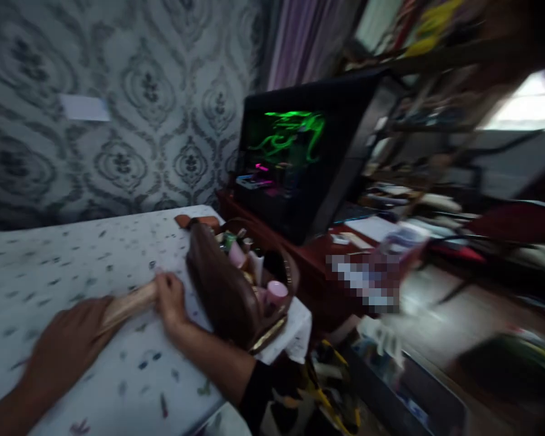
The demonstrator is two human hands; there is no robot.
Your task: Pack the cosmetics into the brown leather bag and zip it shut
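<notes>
My left hand [72, 330] is closed round the near end of a pale tan, bar-shaped object [129, 306], held low over the patterned white tablecloth [95, 254]. At its far end, my right hand [169, 298] has its fingers closed on it. Motion blur hides what kind of thing it is. Just right of my right hand stands an open brown zip bag [222, 284]. Several small items poke out of the bag, among them a pink cup-like container [276, 292]. A small orange-brown object [200, 221] lies behind the bag.
A dark computer case [300, 163] with green lights stands on a reddish-brown desk [295, 260] beside the table. Patterned wallpaper [149, 91] covers the wall behind. At the lower right, a dark bin [409, 387] sits on the floor. Cluttered shelves [436, 115] are blurred farther right.
</notes>
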